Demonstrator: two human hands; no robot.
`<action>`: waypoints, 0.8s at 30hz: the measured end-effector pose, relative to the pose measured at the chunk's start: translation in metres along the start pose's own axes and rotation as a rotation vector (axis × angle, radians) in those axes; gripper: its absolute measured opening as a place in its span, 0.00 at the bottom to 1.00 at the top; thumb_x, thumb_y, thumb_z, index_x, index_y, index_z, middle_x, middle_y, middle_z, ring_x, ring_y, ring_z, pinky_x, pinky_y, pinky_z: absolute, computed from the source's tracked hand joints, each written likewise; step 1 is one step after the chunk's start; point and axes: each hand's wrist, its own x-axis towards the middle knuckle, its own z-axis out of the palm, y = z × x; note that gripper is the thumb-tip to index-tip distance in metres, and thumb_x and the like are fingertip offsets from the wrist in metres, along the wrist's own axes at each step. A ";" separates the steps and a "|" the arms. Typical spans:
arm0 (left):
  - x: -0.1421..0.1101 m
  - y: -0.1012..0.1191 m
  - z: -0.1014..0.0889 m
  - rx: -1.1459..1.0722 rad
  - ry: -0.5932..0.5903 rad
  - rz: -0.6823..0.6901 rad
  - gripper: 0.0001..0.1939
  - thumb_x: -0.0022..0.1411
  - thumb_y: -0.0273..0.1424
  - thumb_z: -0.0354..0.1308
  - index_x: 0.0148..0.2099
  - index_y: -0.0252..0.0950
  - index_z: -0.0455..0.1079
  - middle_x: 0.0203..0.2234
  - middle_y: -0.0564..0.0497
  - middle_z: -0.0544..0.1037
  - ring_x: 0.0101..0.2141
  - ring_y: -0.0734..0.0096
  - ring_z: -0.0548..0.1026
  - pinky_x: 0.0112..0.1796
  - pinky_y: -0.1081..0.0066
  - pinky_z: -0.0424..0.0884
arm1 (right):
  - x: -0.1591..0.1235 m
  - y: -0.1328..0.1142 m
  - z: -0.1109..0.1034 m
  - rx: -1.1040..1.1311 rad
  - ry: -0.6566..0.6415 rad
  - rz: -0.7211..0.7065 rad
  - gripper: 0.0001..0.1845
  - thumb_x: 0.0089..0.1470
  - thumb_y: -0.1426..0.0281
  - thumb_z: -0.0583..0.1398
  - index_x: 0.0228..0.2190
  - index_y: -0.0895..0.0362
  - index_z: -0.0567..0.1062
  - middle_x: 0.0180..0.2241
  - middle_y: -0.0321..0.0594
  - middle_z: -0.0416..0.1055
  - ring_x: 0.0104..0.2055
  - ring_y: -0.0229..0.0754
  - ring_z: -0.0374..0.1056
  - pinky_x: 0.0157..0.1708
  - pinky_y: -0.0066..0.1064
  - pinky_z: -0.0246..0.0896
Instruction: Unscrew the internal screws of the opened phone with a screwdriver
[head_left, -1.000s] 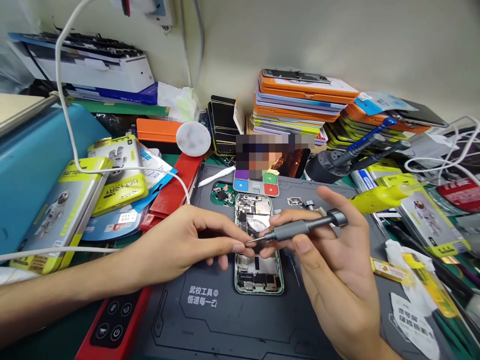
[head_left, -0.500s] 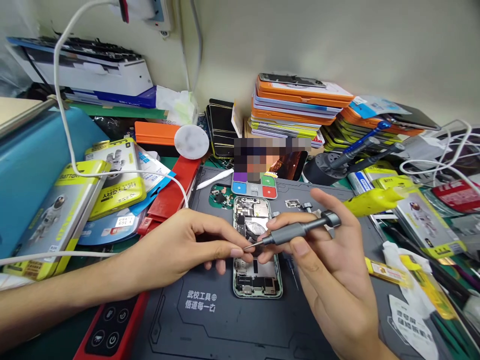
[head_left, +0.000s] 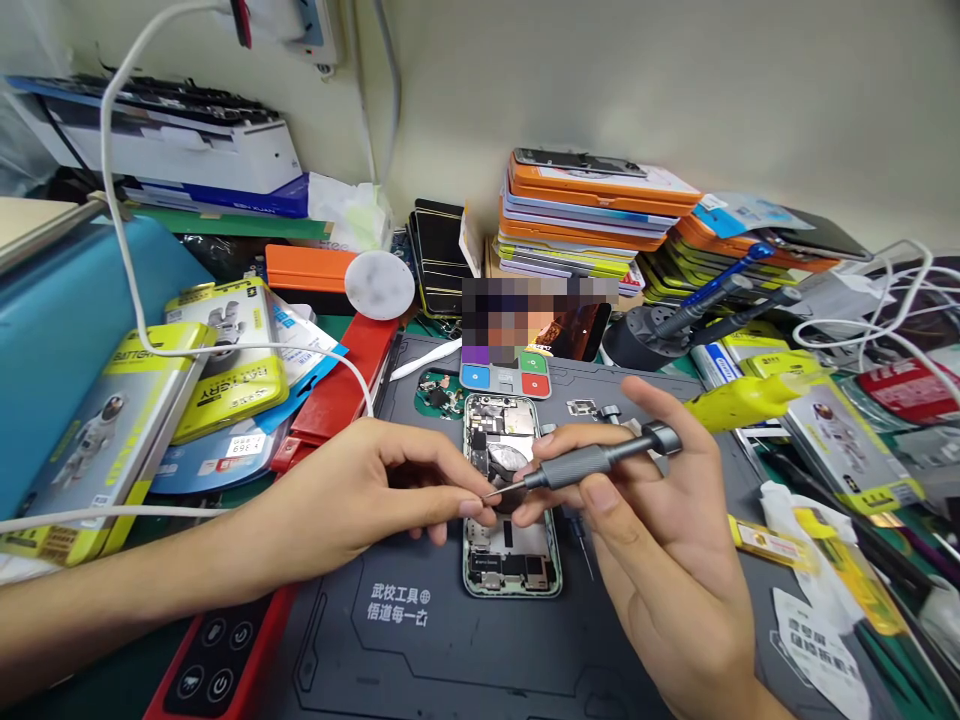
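Observation:
My right hand (head_left: 660, 540) grips a grey metal precision screwdriver (head_left: 592, 462), held nearly level with its tip pointing left. My left hand (head_left: 360, 495) pinches thumb and forefinger right at the screwdriver tip (head_left: 491, 494); whatever is between the fingertips is too small to make out. Both hands hover over an opened phone (head_left: 510, 500) with its boards and parts exposed, lying on a dark grey repair mat (head_left: 420, 640).
Yellow battery boxes (head_left: 225, 350) and a white cable (head_left: 150, 340) lie at left, with a red device (head_left: 217, 670) at the mat's near left edge. Stacked orange and white cases (head_left: 592, 215) stand behind. A yellow tool (head_left: 742, 395), packets and cables crowd the right.
The view has drifted slightly; both hands keep the same pose, with the left fingertips staying at the screwdriver tip over the phone.

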 end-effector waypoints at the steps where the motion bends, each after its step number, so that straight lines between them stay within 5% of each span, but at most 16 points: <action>1: 0.000 0.000 0.000 -0.001 0.002 -0.002 0.04 0.73 0.31 0.70 0.45 0.44 0.88 0.37 0.58 0.87 0.31 0.86 0.80 0.35 0.89 0.74 | 0.000 0.000 0.000 0.000 0.003 0.001 0.24 0.78 0.70 0.51 0.69 0.50 0.49 0.51 0.42 0.68 0.44 0.28 0.76 0.48 0.20 0.84; 24: -0.001 0.001 0.000 -0.027 -0.007 -0.035 0.03 0.71 0.33 0.72 0.43 0.45 0.89 0.35 0.58 0.87 0.32 0.84 0.80 0.35 0.88 0.75 | 0.001 -0.001 0.000 0.000 -0.042 0.011 0.23 0.79 0.71 0.48 0.69 0.53 0.48 0.51 0.42 0.67 0.44 0.24 0.76 0.49 0.17 0.82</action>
